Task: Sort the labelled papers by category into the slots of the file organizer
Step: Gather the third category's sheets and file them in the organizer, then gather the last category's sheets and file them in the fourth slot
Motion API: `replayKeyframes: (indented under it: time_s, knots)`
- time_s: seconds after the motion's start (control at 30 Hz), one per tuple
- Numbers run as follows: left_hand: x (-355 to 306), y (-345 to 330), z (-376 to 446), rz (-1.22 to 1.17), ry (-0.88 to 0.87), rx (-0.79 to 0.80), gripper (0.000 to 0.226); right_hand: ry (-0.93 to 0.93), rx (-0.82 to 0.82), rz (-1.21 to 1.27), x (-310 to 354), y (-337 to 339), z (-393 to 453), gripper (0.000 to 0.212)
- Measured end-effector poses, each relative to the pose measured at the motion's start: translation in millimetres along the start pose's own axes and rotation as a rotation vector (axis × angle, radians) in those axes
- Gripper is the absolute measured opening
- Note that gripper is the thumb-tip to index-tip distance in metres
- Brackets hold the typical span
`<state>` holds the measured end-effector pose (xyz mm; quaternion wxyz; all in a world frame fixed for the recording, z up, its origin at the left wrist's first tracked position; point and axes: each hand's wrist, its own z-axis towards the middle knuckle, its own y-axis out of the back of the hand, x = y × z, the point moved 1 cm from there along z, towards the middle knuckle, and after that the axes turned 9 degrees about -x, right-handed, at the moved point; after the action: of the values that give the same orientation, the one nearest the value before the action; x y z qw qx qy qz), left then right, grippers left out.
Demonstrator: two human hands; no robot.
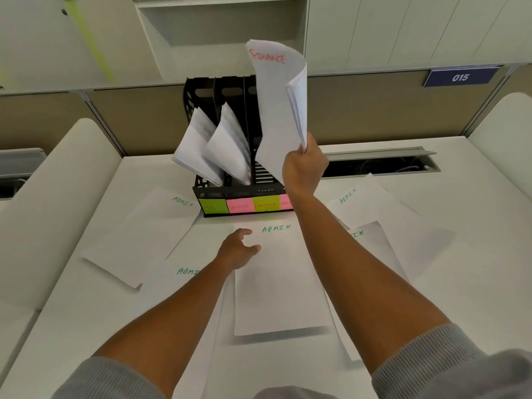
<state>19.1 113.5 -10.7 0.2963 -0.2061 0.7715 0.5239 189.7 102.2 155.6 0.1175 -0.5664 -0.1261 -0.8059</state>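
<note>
Filing the FINANCE sheets looks like the step in hand. Left hand (239,249) hovers loosely spread over an ADMIN sheet (280,280) on the desk (475,283), gripping nothing. Organizer (244,194) stands behind. Right hand (303,165) pinches the raised FINANCE stack (276,110); next it likely needs lowering into the FINANCE-tagged slot.

An office cubicle. A white desk (475,298) is closed in at its far edge by a tan partition (138,116), with white cabinets and an open shelf (221,24) above. A blue number plate (460,77) reading 015 hangs on the partition near the far right corner. A cable trough (383,164) is sunk into the desk's far edge.
</note>
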Motion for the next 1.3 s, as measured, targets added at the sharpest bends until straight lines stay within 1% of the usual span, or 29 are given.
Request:
replayKeyframes:
  time_s: [0.2,0.33,0.4,0.5,0.67,0.8,0.9,1.0,1.07,1.13,1.2,1.3]
  knots:
    - [8,-6,16,0.121,-0.032,0.023,0.051,-0.043,-0.045,0.011,-4,-31,8,0.033]
    - [17,-7,29,0.195,-0.045,0.025,0.05,-0.035,-0.04,0.037,-8,-54,8,0.032]
    - [22,-8,35,0.196,-0.044,0.013,0.05,-0.028,-0.031,0.054,-11,-64,9,0.036]
    - [27,-10,45,0.145,-0.045,-0.034,0.045,-0.041,0.006,0.047,-20,-82,14,0.042]
    - [31,-11,60,0.053,-0.057,-0.166,0.036,-0.049,0.059,0.05,-43,-110,20,0.052]
    - [35,-9,68,0.022,-0.065,-0.233,0.039,-0.07,0.099,0.041,-65,-128,23,0.047]
    - [37,-9,73,-0.046,-0.045,-0.275,0.047,-0.138,0.194,-0.03,-85,-139,23,0.042]
    - [36,-10,79,-0.095,-0.009,-0.267,0.053,-0.263,0.31,-0.105,-101,-142,20,0.045]
    - [35,-12,81,-0.122,0.02,-0.235,0.055,-0.277,0.333,-0.124,-106,-140,17,0.044]
    - [35,-14,81,-0.128,0.047,-0.217,0.055,-0.254,0.337,-0.117,-108,-137,15,0.037]
    - [35,-15,80,-0.133,0.052,-0.212,0.047,-0.227,0.341,-0.112,-106,-135,13,0.037]
    - [31,-13,76,-0.174,0.053,-0.2,0.03,-0.138,0.359,-0.131,-104,-127,6,0.047]
